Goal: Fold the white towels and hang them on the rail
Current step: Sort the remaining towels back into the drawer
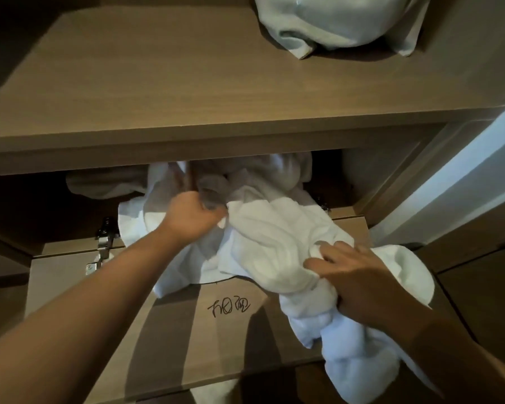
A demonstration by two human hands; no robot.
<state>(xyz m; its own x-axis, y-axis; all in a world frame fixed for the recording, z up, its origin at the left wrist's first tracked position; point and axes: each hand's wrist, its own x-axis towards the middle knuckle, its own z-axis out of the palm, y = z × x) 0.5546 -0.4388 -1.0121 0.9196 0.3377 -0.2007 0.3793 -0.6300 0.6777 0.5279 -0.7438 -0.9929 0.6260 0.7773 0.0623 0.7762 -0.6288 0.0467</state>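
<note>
A heap of crumpled white towels (268,237) spills out of a low wooden compartment onto its folded-down door (187,330). My left hand (191,215) reaches into the heap at the compartment's mouth and grips a fold of towel. My right hand (359,275) grips a bunched towel at the heap's right side; that towel hangs down past the door's front edge. More white cloth (105,185) lies deeper inside the compartment, in shadow. No rail is in view.
A wooden shelf (187,83) runs above the compartment, with a pale cloth bundle (338,21) at its back right. Metal hinges (105,234) sit at the door's left. Handwritten marks (229,307) are on the door. A pale wall panel (464,182) stands to the right.
</note>
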